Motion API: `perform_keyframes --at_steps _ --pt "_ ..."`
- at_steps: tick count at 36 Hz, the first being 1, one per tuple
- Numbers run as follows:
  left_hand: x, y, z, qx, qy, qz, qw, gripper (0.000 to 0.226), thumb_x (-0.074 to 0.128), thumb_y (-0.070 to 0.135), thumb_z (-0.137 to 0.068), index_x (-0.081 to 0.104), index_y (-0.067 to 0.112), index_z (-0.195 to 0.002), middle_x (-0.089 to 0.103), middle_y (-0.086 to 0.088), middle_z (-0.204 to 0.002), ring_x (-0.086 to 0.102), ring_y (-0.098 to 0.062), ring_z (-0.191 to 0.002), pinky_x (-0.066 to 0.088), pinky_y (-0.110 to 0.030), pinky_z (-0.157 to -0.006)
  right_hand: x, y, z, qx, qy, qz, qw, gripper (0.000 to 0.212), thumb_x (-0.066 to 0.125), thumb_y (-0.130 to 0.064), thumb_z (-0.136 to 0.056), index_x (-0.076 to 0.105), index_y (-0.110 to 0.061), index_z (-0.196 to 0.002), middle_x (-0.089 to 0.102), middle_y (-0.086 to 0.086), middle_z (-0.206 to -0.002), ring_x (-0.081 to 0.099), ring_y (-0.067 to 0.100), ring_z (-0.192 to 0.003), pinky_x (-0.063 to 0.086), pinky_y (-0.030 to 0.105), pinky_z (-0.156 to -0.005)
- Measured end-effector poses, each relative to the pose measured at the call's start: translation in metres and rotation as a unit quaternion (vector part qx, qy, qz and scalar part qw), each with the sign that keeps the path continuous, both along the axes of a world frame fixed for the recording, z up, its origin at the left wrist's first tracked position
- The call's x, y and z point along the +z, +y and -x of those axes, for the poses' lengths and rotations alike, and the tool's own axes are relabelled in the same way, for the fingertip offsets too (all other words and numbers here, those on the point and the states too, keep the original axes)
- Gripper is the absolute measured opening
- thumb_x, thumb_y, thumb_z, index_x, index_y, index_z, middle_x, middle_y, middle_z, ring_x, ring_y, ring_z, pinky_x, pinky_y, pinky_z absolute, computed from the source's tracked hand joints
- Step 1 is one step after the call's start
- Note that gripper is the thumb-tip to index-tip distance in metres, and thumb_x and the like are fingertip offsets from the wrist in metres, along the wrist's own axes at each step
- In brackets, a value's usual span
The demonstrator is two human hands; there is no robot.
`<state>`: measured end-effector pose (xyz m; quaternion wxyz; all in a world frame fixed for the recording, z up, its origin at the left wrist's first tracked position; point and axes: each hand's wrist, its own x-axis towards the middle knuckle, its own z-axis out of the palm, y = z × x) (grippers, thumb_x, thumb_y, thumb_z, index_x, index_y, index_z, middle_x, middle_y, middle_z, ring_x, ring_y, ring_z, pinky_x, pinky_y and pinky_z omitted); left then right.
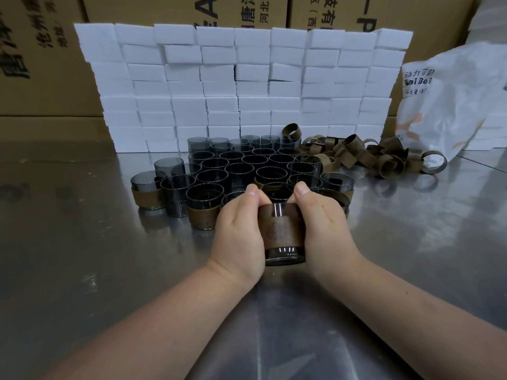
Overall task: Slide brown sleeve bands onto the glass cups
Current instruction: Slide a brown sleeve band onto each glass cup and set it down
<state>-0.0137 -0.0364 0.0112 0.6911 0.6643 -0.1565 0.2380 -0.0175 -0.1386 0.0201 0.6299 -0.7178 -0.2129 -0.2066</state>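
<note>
Presently our left hand (238, 229) and right hand (323, 223) clamp one smoky glass cup (285, 255), its brown sleeve band (282, 229) nearly seated. Few banded cups (201, 218) at 10 o'clock; many bare cups (238, 167) at 12.

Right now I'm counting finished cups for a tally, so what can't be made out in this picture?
Head view only:
- Held cup: its sides, hidden by the left hand and right hand.
- Stamp on its brown band: too blurred to read.
- Rear cups: lower halves hidden by front rows, so bands uncountable.
- White bag: contents hidden, cut by right edge.
</note>
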Motion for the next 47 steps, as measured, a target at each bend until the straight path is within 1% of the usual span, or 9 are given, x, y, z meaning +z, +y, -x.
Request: perform_keyframes --at_steps 4,8,13,19,25,31,37,41,47 --pt "-0.001 0.006 0.002 0.076 -0.098 -0.091 0.988 0.044 0.023 0.048 -0.083 0.043 0.022 -0.054 0.044 0.008 -0.052 0.041 -0.006 -0.055 0.033 -0.02 -0.057 0.0 -0.004 0.0 -0.029 -0.08 0.075 0.994 0.051 0.035 -0.049 -0.079 0.049 -0.004 -0.061 0.043 -0.001 -0.057 0.043 0.003 -0.058 0.034 0.016 -0.055" --pt "0.001 0.011 -0.001 0.149 -0.134 -0.119 0.972 0.037 0.02 0.044 -0.084 0.041 0.025 -0.061 0.042 0.01 -0.062 0.043 -0.006 -0.064 0.032 -0.018 -0.062 0.003 -0.008 0.0 -0.036 -0.05 0.078 0.995 0.013 0.047 -0.039 -0.079 0.058 -0.036 -0.085 0.06 -0.017 -0.084 0.054 -0.007 -0.085 0.04 0.007 -0.073" --pt "-0.001 0.011 -0.006 0.177 -0.122 -0.108 0.97 0.034 0.018 0.044 -0.083 0.038 0.023 -0.066 0.042 0.011 -0.071 0.042 0.004 -0.072 0.031 -0.01 -0.069 -0.001 -0.007 -0.001 -0.009 -0.025 0.131 0.991 0.038 0.049 -0.035 -0.076 0.047 -0.046 -0.112 0.054 -0.018 -0.124 0.046 -0.006 -0.116 0.037 0.015 -0.098" --pt "0.0 0.013 -0.007 0.133 -0.087 -0.136 0.978 0.024 0.03 0.044 -0.071 0.037 0.021 -0.069 0.039 0.009 -0.08 0.039 -0.001 -0.076 0.031 -0.013 -0.07 -0.003 -0.007 -0.006 0.011 -0.004 0.153 0.988 0.041 0.047 -0.05 -0.074 0.034 -0.063 -0.111 0.046 -0.038 -0.111 0.04 -0.023 -0.111 0.032 -0.003 -0.087" --pt "0.003 0.015 -0.007 0.129 -0.1 -0.2 0.966 0.035 0.03 0.039 -0.065 0.038 0.009 -0.082 0.034 0.011 -0.088 0.035 -0.015 -0.087 0.03 -0.018 -0.078 -0.004 -0.008 -0.008 0.008 0.011 0.159 0.987 0.055 0.046 -0.043 -0.077 0.032 -0.054 -0.129 0.045 -0.036 -0.111 0.037 -0.029 -0.105 0.026 -0.008 -0.084" --pt "0.001 0.016 -0.009 0.156 -0.096 -0.283 0.941 0.032 0.027 0.04 -0.071 0.038 0.013 -0.083 0.037 0.001 -0.096 0.031 -0.013 -0.091 0.025 -0.018 -0.08 -0.005 -0.005 -0.006 -0.038 -0.012 0.118 0.992 0.03 0.053 -0.04 -0.076 0.047 -0.052 -0.103 0.056 -0.014 -0.115 0.054 0.0 -0.101 0.046 0.027 -0.093" --pt "0.001 0.014 -0.008 0.138 -0.069 -0.303 0.94 0.045 0.029 0.038 -0.084 0.045 0.011 -0.116 0.035 0.004 -0.116 0.034 -0.009 -0.109 0.022 -0.014 -0.094 -0.006 -0.005 -0.01 -0.074 -0.059 0.095 0.991 0.029 0.056 -0.036 -0.076 0.045 -0.051 -0.097 0.043 -0.026 -0.111 0.052 0.002 -0.103 0.045 0.025 -0.09" --pt "0.002 0.014 -0.005 0.131 -0.074 -0.313 0.938 0.051 0.033 0.033 -0.085 0.04 0.015 -0.132 0.036 0.006 -0.131 0.033 -0.005 -0.121 0.026 -0.025 -0.104 -0.005 -0.006 -0.01 -0.096 -0.091 0.081 0.988 0.033 0.057 -0.032 -0.075 0.044 -0.05 -0.099 0.041 -0.021 -0.116 0.046 -0.006 -0.106 0.038 0.009 -0.092" --pt "0.003 0.012 -0.003 0.163 -0.079 -0.335 0.925 0.063 0.038 0.046 -0.078 0.038 0.022 -0.136 0.04 0.008 -0.131 0.022 0.012 -0.104 0.028 -0.034 -0.104 -0.006 -0.008 -0.011 -0.091 -0.096 0.076 0.988 0.035 0.057 -0.03 -0.075 0.045 -0.049 -0.101 0.038 -0.022 -0.122 0.037 -0.016 -0.113 0.03 0.0 -0.092"
